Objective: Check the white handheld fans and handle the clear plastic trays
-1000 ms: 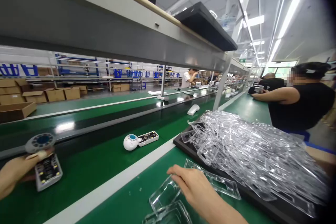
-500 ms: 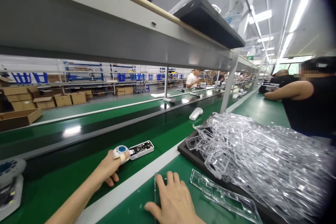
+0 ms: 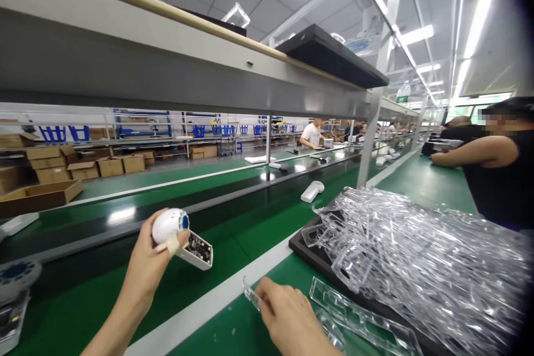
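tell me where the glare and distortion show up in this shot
Head view: ceiling strip lights blow out white; glare patches sit on the dark conveyor belt; the clear plastic tray pile sparkles; the shelf rail bows with wide-angle distortion; the right corners darken.

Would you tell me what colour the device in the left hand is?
White device with a blue patch on its rounded end, seen in the head view.

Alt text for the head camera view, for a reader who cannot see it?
The left hand holds a white device lifted above the green conveyor belt, while the right hand grips a clear plastic tray. A pile of clear trays lies to the right.
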The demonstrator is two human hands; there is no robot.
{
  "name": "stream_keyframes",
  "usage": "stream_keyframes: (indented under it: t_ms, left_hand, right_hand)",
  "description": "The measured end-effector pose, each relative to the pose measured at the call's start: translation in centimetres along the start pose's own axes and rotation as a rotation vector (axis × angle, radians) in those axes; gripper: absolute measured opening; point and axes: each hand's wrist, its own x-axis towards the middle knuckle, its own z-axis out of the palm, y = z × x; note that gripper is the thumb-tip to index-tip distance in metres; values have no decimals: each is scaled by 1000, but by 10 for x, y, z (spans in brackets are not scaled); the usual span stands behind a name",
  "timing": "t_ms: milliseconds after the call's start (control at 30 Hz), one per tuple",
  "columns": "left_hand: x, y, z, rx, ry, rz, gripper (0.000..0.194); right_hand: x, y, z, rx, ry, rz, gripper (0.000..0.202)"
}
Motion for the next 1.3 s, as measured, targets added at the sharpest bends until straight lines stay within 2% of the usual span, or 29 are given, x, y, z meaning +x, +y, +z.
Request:
stream_keyframes:
  t_ms: [133,233,333,433,533,633,733,833,933,1000,1067,1200,1300]
  left_hand:
    - [-2,30,-25,-293,-25,-69,58]
    - [-12,47,-34,-402,-52,-154,49]
    - [-22,56,-34,-441,-83,-207,44]
    - [-27,58,-32,-497,-118,-246,45]
    - [-30,58,-28,-547,-142,-258,46]
    - [-34,60,-24,-601,-175,-267,44]
    - [-41,63,-21,-648,-191,-245,44]
    - [-47,66,-21,-603,-189,-201,48]
    - [-47,68,-23,-531,-168,-131,55]
    - [-45,71,-26,-558,-141,-113,59]
    - [-42,74,-30,-604,-87,-111,60]
    - [-40,77,-36,-643,-57,-95,57]
    - [-41,74,-33,-613,-129,-137,69]
  right_hand:
    - [-1,-2,-7,253,-16,-56,23]
    - [0,-10,-9,405,3,-108,27]
    - [0,-24,-9,581,-29,-98,35]
    - [-2,-41,-12,736,-170,-144,32]
    - [-5,-63,-20,790,-172,-230,51]
    - [-6,-90,-30,776,-13,-247,49]
    - [-2,-113,-28,696,185,-307,45]
    - [5,-127,-11,593,345,-331,44]
    - [13,-133,12,484,499,-366,49]
    - [16,-134,22,446,572,-411,54]
    - [16,-134,23,451,540,-449,58]
    - [14,-132,4,476,313,-509,55]
    - [15,-125,-11,365,358,-540,53]
